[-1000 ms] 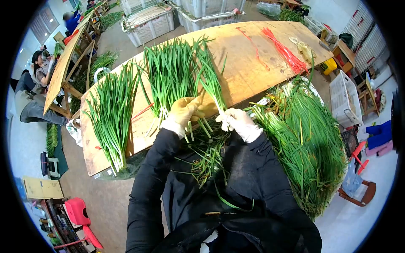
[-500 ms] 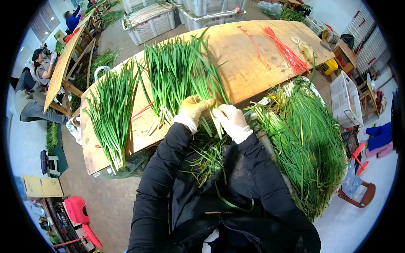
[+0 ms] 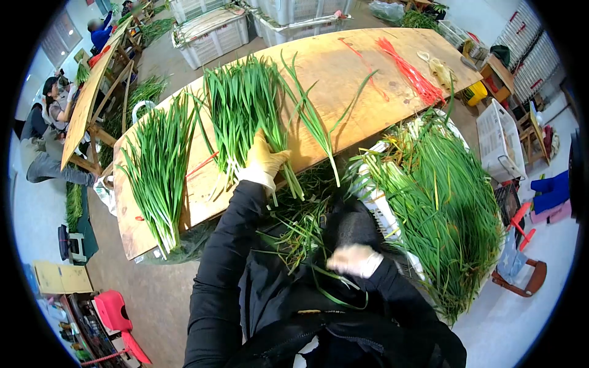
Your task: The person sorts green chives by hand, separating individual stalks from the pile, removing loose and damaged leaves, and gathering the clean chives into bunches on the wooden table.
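Note:
My left hand (image 3: pixel 264 163), in a yellowish glove, is closed around the lower stems of the middle bunch of garlic chives (image 3: pixel 240 101) on the wooden table. Pale stem ends stick out below it over the table's near edge. My right hand (image 3: pixel 354 260), in a pale glove, is above my lap, its fingers smeared by motion. Close by lie loose trimmed leaves (image 3: pixel 300 236) on my dark clothing. A few separate chive stalks (image 3: pixel 314 122) rest right of the bunch, their ends past the edge. Another chive bunch (image 3: pixel 158 168) lies at the left.
A large heap of chives (image 3: pixel 435 208) fills a white crate (image 3: pixel 392 228) at my right. Red ties (image 3: pixel 410 72) and a cloth glove (image 3: pixel 443 72) lie on the wooden table (image 3: pixel 343 80). White crates (image 3: pixel 215 38) stand beyond; people work at another table (image 3: pixel 92 104).
My hands have parted: the right has dropped back to my lap, and the left has shifted left onto the middle bunch. A few stalks now lie apart on the table.

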